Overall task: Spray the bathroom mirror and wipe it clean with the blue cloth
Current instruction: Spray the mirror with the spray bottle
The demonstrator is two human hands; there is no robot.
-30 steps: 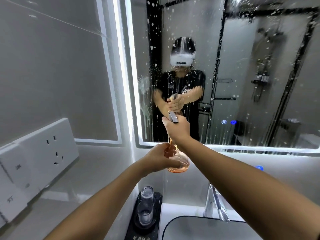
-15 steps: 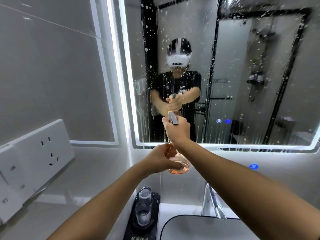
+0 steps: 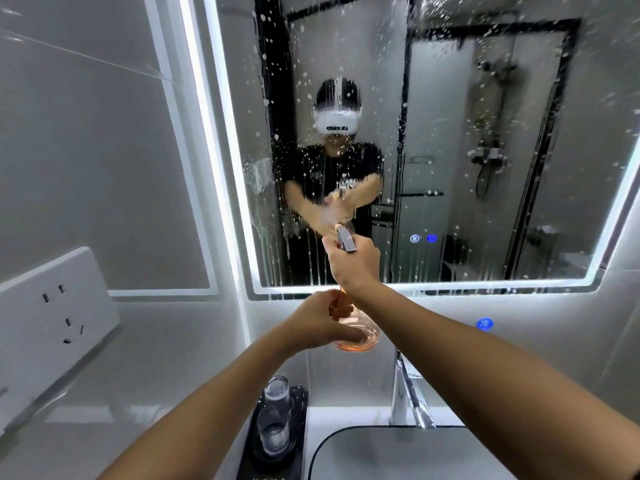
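Before the mirror (image 3: 485, 150), near its lower edge and left of middle: bottle (image 3: 360, 332) held up in both hands, nozzle aimed at the glass. Right hand (image 3: 353, 263) curled round the neck, fingers on the trigger (image 3: 346, 239); left hand (image 3: 320, 323) cupped under and round the clear, rounded base, a little orange liquid inside. Each grip closed on the bottle, neither free. Glass already speckled with white droplets, thickest on the left half, with runs streaking down to the lit bottom edge; right half more thinly covered. Spraying step, judged well along. No blue cloth anywhere in view, so wiping not yet begun. Below, at the back of the surface: tap (image 3: 407, 396) over the basin (image 3: 398, 455), and glass tumblers (image 3: 277, 410) on a dark tray at the left corner; socket (image 3: 59, 313) on the left wall. Next move, as a judgement: perhaps a few more squirts toward the sparse right side, then bottle set down somewhere steady, cloth found and taken up before the runs dry, one hand freed first.
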